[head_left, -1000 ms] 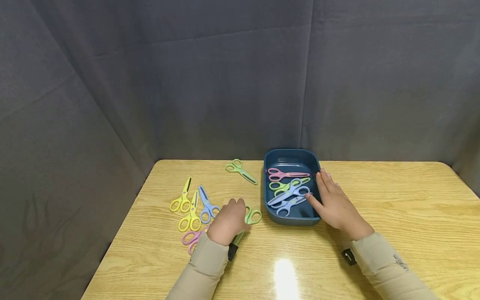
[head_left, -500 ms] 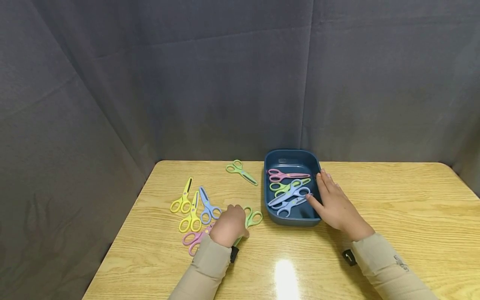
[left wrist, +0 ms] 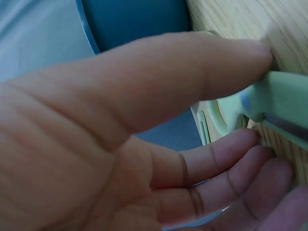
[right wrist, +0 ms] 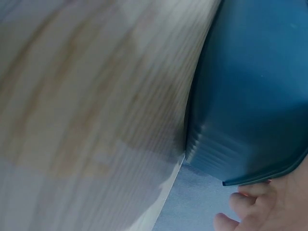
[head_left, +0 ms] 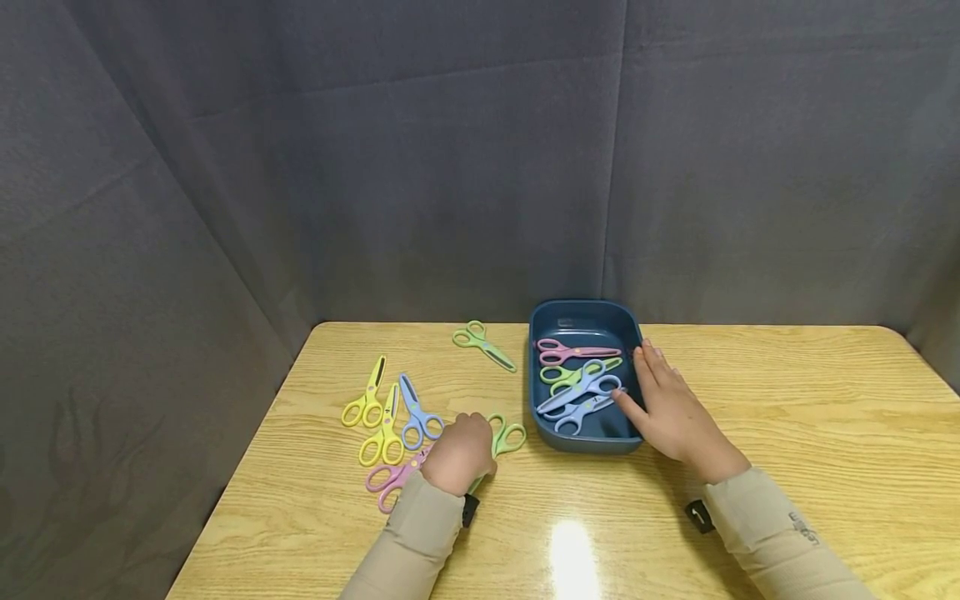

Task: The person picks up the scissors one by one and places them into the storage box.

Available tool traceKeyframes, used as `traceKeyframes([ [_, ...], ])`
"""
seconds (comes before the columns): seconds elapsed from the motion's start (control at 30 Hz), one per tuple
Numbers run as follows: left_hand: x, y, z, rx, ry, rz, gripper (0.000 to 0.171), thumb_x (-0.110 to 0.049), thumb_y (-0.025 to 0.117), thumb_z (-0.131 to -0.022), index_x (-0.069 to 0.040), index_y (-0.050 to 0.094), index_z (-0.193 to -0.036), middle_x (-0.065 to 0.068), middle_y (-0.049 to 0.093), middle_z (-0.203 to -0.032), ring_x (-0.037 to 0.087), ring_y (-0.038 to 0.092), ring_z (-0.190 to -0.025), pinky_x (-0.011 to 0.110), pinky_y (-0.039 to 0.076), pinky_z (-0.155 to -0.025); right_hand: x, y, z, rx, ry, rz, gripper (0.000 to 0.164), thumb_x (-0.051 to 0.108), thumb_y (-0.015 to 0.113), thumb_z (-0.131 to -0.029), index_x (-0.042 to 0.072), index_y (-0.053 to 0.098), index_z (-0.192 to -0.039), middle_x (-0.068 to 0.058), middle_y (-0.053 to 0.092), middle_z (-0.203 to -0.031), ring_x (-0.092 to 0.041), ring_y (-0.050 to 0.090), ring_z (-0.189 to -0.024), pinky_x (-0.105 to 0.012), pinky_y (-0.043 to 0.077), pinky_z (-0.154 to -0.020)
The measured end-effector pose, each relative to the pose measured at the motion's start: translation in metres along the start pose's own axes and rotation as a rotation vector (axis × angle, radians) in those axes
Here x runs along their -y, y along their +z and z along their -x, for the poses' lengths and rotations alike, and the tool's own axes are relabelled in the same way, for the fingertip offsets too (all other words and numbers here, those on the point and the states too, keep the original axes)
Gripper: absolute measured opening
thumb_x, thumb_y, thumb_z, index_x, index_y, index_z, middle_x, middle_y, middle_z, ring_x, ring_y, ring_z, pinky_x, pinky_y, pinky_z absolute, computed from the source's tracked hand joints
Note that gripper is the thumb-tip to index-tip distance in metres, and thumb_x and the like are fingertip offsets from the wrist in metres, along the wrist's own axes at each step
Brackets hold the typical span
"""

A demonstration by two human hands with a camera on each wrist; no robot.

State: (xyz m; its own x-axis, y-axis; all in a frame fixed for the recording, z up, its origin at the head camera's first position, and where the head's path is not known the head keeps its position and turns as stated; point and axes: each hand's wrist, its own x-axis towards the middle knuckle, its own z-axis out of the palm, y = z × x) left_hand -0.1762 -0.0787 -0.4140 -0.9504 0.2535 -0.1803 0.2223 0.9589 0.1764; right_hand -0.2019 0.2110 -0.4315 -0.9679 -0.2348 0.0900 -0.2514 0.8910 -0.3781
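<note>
At box, right hand straight-fingered; left hand seemingly pinching green scissors.

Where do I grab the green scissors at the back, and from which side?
I'd pinch the back green scissors at the middle, where the loops meet the blades, coming down from the front left. They lie flat and are narrow there, and the tip points toward the box on the right, so that side looks tighter.

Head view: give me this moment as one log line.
left hand: over green scissors, grip unclear | right hand: on right rim of blue box | in box: four scissors visible
</note>
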Motion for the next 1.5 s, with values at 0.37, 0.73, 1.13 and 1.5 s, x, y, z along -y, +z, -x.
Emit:
traceKeyframes([
  [0.37,-0.0015,0.0009,-0.0003,0.042,-0.016,0.014,0.02,-0.008,0.081,-0.083,0.004,0.071,-0.095,0.017,0.063,-0.093,0.033,0.062,-0.092,0.041,0.054,-0.078,-0.0011,0.0008,-0.0004,-0.007,-0.007,-0.007,0.082,0.046,0.045,-0.105,-0.012,0.017,-0.155,-0.03,0.008,-0.165,-0.048,0.011,-0.151,-0.062,0.015,-0.119],
  [0.73,0.0011,0.0035,-0.0025,0.045,-0.006,0.019,0.011,-0.004,0.078,-0.085,0.003,0.071,-0.09,0.015,0.063,-0.086,0.032,0.064,-0.087,0.04,0.054,-0.073,-0.0012,0.0016,-0.0005,-0.01,-0.01,-0.004,0.083,0.048,0.044,-0.105,-0.012,0.017,-0.156,-0.03,0.008,-0.165,-0.048,0.011,-0.151,-0.062,0.015,-0.119],
  [1.13,0.0034,0.0024,-0.0044,0.055,0.024,0.029,0.014,-0.004,0.079,-0.085,0.003,0.07,-0.092,0.014,0.063,-0.087,0.032,0.065,-0.087,0.037,0.053,-0.07,-0.0005,-0.0004,0.0,0.003,-0.001,-0.009,0.083,0.048,0.044,-0.105,-0.012,0.016,-0.156,-0.029,0.006,-0.165,-0.048,0.01,-0.151,-0.063,0.015,-0.118],
  [1.5,0.0066,0.0014,-0.0024,0.025,0.034,0.075,0.021,-0.007,0.078,-0.086,0.006,0.066,-0.097,0.017,0.061,-0.089,0.033,0.063,-0.085,0.041,0.053,-0.074,-0.0004,0.0001,-0.0007,0.008,-0.001,-0.01,0.084,0.048,0.044,-0.105,-0.012,0.016,-0.156,-0.029,0.006,-0.165,-0.047,0.009,-0.151,-0.063,0.014,-0.119],
])
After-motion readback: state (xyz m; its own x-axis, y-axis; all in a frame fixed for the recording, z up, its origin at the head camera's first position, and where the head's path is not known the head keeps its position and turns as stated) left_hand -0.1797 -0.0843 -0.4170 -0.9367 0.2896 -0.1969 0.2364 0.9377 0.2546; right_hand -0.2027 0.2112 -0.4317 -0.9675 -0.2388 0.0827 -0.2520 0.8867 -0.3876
